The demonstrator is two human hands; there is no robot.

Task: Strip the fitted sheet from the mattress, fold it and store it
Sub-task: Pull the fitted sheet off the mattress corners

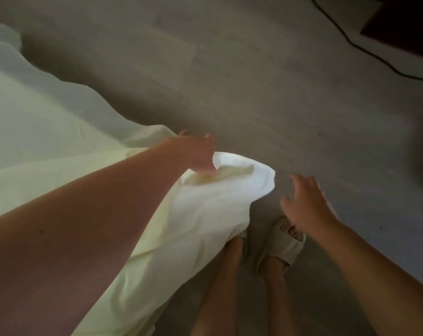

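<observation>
Two hands on my feed: left hand (198, 154) grips the fitted sheet (60, 141) at its puffed corner, fingers mostly hidden. Right hand (305, 202) is spread, holding nothing, just beside that corner. Sheet's pale yellow, soft, creased, draped over grey floor (254, 81); btm part cut off, edges blurred.

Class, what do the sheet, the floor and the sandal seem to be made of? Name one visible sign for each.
Sheet: soft woven cloth, pale yellow, matte; it drapes and creases.
Floor: grey laminate or vinyl, perhaps; faint plank seams, dull finish.
Sandal: beige moulded foam or rubber, likely; thick, smooth strap.
</observation>
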